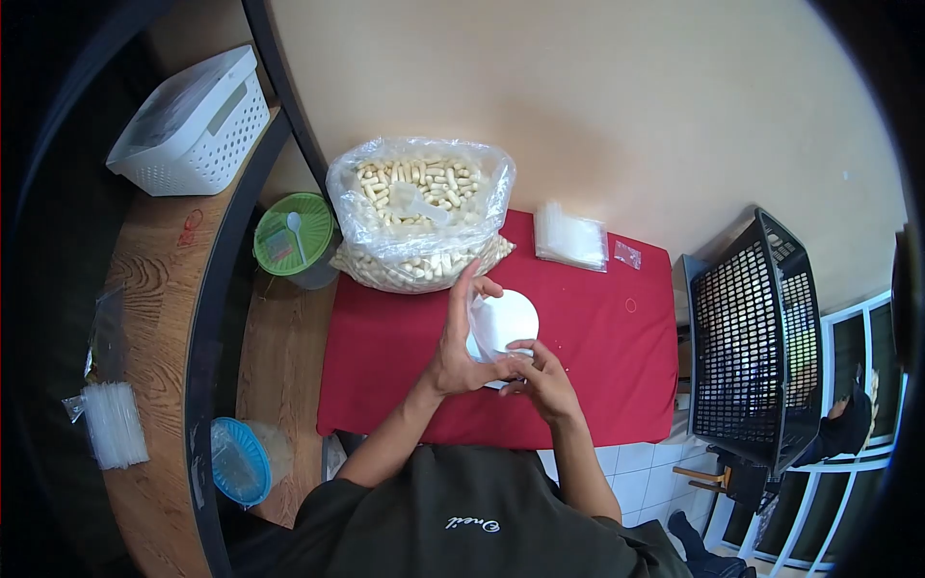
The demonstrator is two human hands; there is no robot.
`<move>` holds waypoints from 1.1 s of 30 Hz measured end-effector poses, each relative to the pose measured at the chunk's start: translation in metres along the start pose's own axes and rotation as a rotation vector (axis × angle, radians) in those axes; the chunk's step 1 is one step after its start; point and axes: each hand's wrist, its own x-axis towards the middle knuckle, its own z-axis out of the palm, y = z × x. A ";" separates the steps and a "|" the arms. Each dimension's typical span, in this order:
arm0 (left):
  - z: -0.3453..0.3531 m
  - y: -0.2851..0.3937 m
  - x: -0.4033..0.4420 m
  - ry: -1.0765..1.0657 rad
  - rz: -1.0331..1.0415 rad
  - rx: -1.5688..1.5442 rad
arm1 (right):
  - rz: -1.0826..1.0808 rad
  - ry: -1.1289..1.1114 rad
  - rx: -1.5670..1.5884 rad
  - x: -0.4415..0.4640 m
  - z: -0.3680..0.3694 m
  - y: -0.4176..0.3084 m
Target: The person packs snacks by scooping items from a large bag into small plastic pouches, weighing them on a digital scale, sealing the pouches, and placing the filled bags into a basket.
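Observation:
Both hands are over a round white plate-like object (515, 318) on the red cloth. A thin clear plastic bag (485, 326) is between them. My left hand (462, 342) has its fingers bent around the bag, index finger pointing up. My right hand (541, 379) pinches at the lower end of the bag, its fingertips close to my left thumb. Behind them stands a large clear bag (421, 217) full of pale capsule-like pieces, with a translucent scoop (419, 204) lying on top.
A stack of clear bags (570, 238) and a small packet (627, 254) lie at the back right. A black basket (756, 337) stands right; a white basket (207, 125) sits on the left shelf. Green-lidded (279, 231) and blue-rimmed (241, 460) containers are left. Part of another person (848, 424) shows far right.

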 end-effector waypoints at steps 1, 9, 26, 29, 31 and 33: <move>-0.005 0.005 0.000 -0.031 0.022 0.176 | -0.207 0.149 -0.319 0.004 -0.001 0.005; -0.014 0.044 0.006 -0.249 -0.046 0.692 | -0.304 -0.099 -0.302 -0.017 0.021 -0.064; 0.000 0.054 -0.004 -0.412 -0.107 0.606 | -0.258 -0.122 -0.167 -0.021 0.014 -0.062; 0.004 0.056 -0.005 -0.397 -0.039 0.676 | -0.254 -0.138 -0.271 -0.020 0.011 -0.059; 0.005 0.057 -0.006 -0.395 -0.048 0.660 | -0.231 -0.176 -0.223 -0.020 0.010 -0.057; 0.006 0.058 -0.006 -0.393 -0.058 0.644 | -0.209 -0.180 -0.189 -0.021 0.008 -0.053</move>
